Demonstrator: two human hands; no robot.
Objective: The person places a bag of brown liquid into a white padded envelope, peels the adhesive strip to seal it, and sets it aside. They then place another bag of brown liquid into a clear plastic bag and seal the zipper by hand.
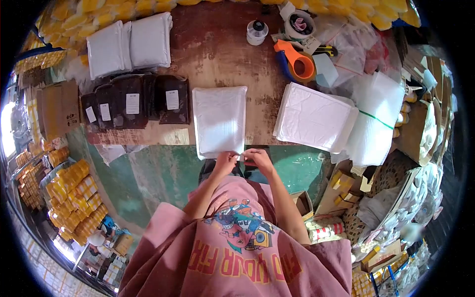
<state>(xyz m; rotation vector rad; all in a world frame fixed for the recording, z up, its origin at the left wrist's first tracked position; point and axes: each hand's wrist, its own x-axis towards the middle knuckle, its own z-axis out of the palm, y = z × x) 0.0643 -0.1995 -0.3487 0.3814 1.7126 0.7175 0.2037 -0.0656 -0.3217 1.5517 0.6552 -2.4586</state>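
Note:
A flat white padded packet (220, 119) lies on the wooden table, its near end reaching past the front edge. At that near end my left hand (226, 162) is closed in a pinch on the packet's edge. Just right of it, by the packet's near right corner, my right hand (257, 160) has its fingers pinched together; whatever is between them is too small to make out. Dark brown packs with white labels (132, 103) stand in a row to the left. On the right lies a stack of white packets (314, 118).
More white packets (151, 40) lie at the back left of the table (213, 49). A bottle (257, 32), an orange tape dispenser (298, 63), a white cup (300, 24) and clear plastic sheets (374, 119) are at the back and right. An open carton (302, 205) is below.

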